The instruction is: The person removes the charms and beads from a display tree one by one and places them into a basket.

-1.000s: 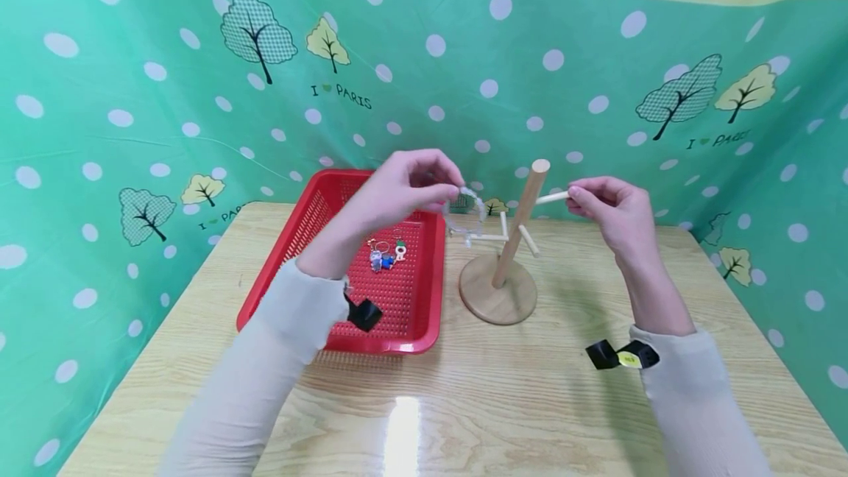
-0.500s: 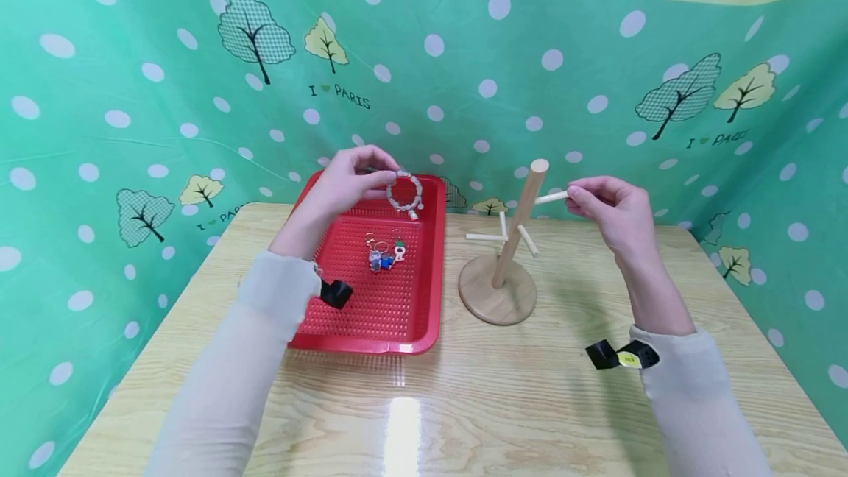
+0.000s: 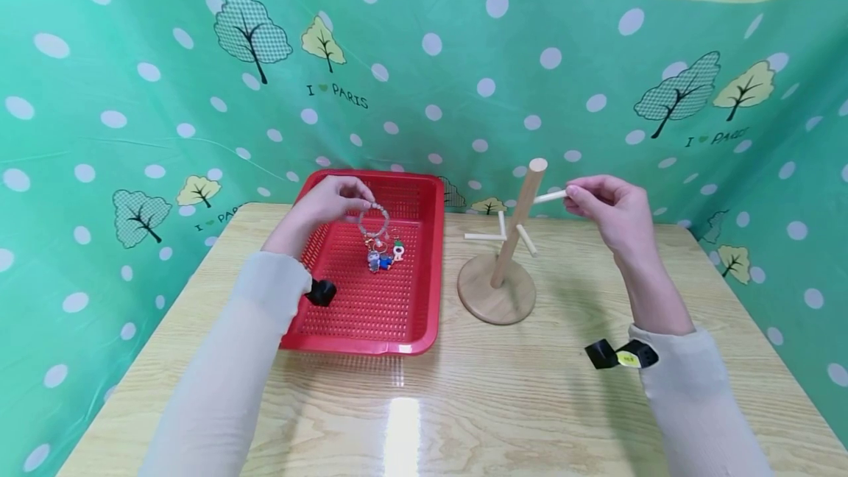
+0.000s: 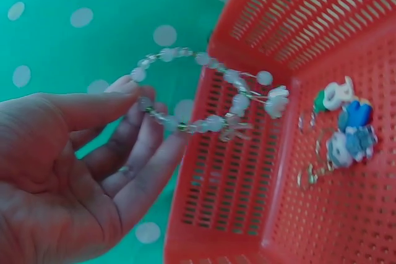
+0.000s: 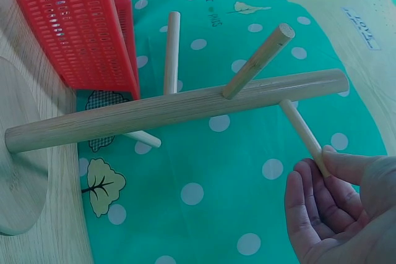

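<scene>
My left hand [image 3: 329, 202] pinches a beaded bracelet [image 3: 374, 221] between thumb and fingers, holding it over the red basket [image 3: 424, 315]. Pale beads and a white flower charm [image 4: 278, 101] hang at its far side in the left wrist view. Below it, several keychains [image 3: 383, 261] lie on the basket floor, among them blue, grey and white-and-green figures. On the right, my right hand [image 3: 612, 212] pinches the end of a peg [image 3: 551, 196] on the wooden stand [image 3: 522, 219]. The stand is upright on its round base [image 3: 497, 308], its other pegs bare.
The basket stands on the wood-grain table [image 3: 503, 403], left of the stand. A green dotted cloth [image 3: 424, 79] hangs behind and at both sides. Pegs [image 3: 484, 236] stick out from the stand's post in several directions.
My left hand has carried the bracelet from beside the stand's pegs leftward and down, over the basket. The right hand stays on its peg.
</scene>
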`<state>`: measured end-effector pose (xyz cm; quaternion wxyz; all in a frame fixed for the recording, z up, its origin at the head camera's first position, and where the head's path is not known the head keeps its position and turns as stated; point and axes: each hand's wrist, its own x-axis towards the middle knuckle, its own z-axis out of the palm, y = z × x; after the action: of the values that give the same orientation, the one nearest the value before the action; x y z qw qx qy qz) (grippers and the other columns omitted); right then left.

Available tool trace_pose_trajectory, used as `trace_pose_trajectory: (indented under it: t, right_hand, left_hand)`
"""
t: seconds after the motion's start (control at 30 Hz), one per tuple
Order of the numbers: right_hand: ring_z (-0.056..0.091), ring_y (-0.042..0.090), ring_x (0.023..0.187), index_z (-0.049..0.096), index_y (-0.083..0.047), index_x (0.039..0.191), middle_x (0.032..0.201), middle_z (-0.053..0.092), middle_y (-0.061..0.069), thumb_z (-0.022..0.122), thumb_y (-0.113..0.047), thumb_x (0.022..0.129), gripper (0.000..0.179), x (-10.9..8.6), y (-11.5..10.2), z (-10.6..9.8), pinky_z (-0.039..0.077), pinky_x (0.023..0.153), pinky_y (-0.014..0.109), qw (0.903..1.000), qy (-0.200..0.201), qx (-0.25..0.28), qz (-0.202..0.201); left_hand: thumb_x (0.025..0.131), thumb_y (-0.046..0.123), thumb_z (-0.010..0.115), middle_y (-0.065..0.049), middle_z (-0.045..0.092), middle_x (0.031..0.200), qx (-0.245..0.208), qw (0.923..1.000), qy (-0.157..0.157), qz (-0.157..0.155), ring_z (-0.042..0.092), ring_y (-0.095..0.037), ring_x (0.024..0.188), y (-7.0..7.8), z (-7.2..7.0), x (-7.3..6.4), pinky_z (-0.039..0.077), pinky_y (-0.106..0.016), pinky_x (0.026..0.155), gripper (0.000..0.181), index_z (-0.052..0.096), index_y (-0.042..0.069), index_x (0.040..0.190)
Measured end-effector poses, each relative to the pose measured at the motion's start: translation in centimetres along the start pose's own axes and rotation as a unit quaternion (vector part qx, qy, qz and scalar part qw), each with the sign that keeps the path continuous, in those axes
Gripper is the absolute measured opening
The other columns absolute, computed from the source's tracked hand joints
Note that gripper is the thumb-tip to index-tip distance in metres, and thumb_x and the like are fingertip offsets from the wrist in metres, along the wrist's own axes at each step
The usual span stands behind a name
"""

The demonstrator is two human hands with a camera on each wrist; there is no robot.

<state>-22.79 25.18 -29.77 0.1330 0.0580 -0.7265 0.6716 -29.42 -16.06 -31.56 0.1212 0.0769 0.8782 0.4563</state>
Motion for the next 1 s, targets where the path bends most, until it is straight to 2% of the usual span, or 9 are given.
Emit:
trace_pose_trajectory:
  t: [0.07, 0.2, 0.37, 0.5, 0.57, 0.63, 0.8, 0.9, 1.0]
  right_hand:
    - [0.071, 0.003, 0.069, 0.074, -0.011, 0.093, 0.083, 0.072, -0.008, 0.072, -0.010, 0.091, 0.004, 0.0, 0.0, 0.0, 0.058, 0.068, 0.015, 1.0000, 0.000, 0.001, 0.000]
    - [0.070, 0.003, 0.069, 0.074, -0.012, 0.093, 0.082, 0.072, -0.009, 0.071, -0.010, 0.091, 0.004, -0.1, 0.0, -0.1, 0.058, 0.068, 0.014, 1.0000, 0.000, 0.000, 0.000]
    - [0.070, 0.002, 0.069, 0.074, -0.012, 0.093, 0.081, 0.072, -0.010, 0.071, -0.010, 0.091, 0.004, -0.1, -0.1, -0.1, 0.057, 0.068, 0.014, 1.0000, 0.000, -0.006, 0.001]
    - [0.070, 0.003, 0.068, 0.074, -0.013, 0.091, 0.080, 0.073, -0.010, 0.072, -0.010, 0.091, 0.004, -0.1, -0.2, 0.0, 0.058, 0.068, 0.014, 1.0000, -0.001, 0.001, 0.004]
    - [0.070, 0.003, 0.068, 0.075, -0.014, 0.091, 0.080, 0.073, -0.009, 0.072, -0.010, 0.091, 0.004, 0.0, -0.2, 0.1, 0.058, 0.067, 0.014, 1.0000, -0.001, 0.004, 0.009]
    - [0.070, 0.003, 0.068, 0.075, -0.013, 0.091, 0.080, 0.072, -0.009, 0.072, -0.010, 0.091, 0.004, 0.0, -0.1, 0.2, 0.058, 0.067, 0.015, 0.9999, -0.002, 0.007, 0.012]
    - [0.070, 0.003, 0.070, 0.074, -0.012, 0.093, 0.081, 0.072, -0.009, 0.072, -0.013, 0.091, 0.003, 0.0, 0.0, 0.2, 0.058, 0.069, 0.015, 0.9999, -0.006, 0.001, 0.013]
    - [0.071, 0.002, 0.073, 0.073, -0.010, 0.097, 0.085, 0.073, -0.009, 0.071, -0.015, 0.092, 0.007, -0.1, -0.1, 0.0, 0.058, 0.071, 0.015, 0.9999, -0.012, -0.007, 0.007]
    - [0.071, 0.001, 0.079, 0.072, -0.006, 0.105, 0.090, 0.074, -0.010, 0.069, -0.018, 0.094, 0.016, 0.0, -0.2, -0.4, 0.057, 0.075, 0.013, 0.9998, -0.009, -0.015, -0.011]
  left_hand:
    - [0.097, 0.011, 0.063, -0.016, 0.065, 0.108, 0.025, 0.9993, -0.025, -0.010, 0.063, -0.020, 0.089, -0.4, 0.0, 0.1, 0.060, -0.033, 0.083, 0.017, 0.065, 0.000, 0.110]
    - [0.098, 0.008, 0.061, -0.017, 0.066, 0.108, 0.056, 0.9932, -0.096, -0.035, 0.064, -0.019, 0.085, -1.2, 0.1, 0.3, 0.061, -0.036, 0.084, 0.013, 0.064, -0.001, 0.107]
    - [0.097, 0.007, 0.062, -0.016, 0.066, 0.104, 0.087, 0.9777, -0.175, -0.078, 0.062, -0.016, 0.075, -1.7, 0.3, 0.5, 0.061, -0.036, 0.082, 0.012, 0.064, -0.001, 0.106]
    - [0.094, 0.007, 0.064, -0.010, 0.066, 0.094, 0.108, 0.9633, -0.214, -0.120, 0.063, -0.015, 0.075, -2.2, 0.5, 0.7, 0.061, -0.034, 0.079, 0.015, 0.064, -0.002, 0.106]
    - [0.094, 0.007, 0.065, -0.009, 0.067, 0.090, 0.113, 0.9595, -0.216, -0.141, 0.063, -0.015, 0.076, -2.6, 0.5, 0.9, 0.061, -0.033, 0.078, 0.014, 0.064, -0.002, 0.105]
    - [0.094, 0.008, 0.065, -0.008, 0.066, 0.090, 0.125, 0.9592, -0.203, -0.153, 0.061, -0.017, 0.079, -3.1, 0.5, 1.0, 0.060, -0.033, 0.079, 0.013, 0.064, 0.000, 0.104]
    - [0.091, 0.009, 0.068, -0.009, 0.061, 0.094, 0.163, 0.9648, -0.137, -0.154, 0.059, -0.024, 0.090, -4.2, 0.6, 1.2, 0.056, -0.040, 0.087, 0.012, 0.063, 0.003, 0.100]
    - [0.089, 0.008, 0.069, -0.011, 0.059, 0.098, 0.178, 0.9689, -0.098, -0.141, 0.056, -0.027, 0.096, -4.4, 0.6, 1.2, 0.054, -0.042, 0.089, 0.015, 0.063, 0.004, 0.101]
    - [0.091, 0.008, 0.067, -0.015, 0.060, 0.104, 0.198, 0.9731, -0.050, -0.107, 0.055, -0.029, 0.099, -4.2, 0.6, 1.2, 0.052, -0.043, 0.090, 0.016, 0.064, 0.003, 0.106]
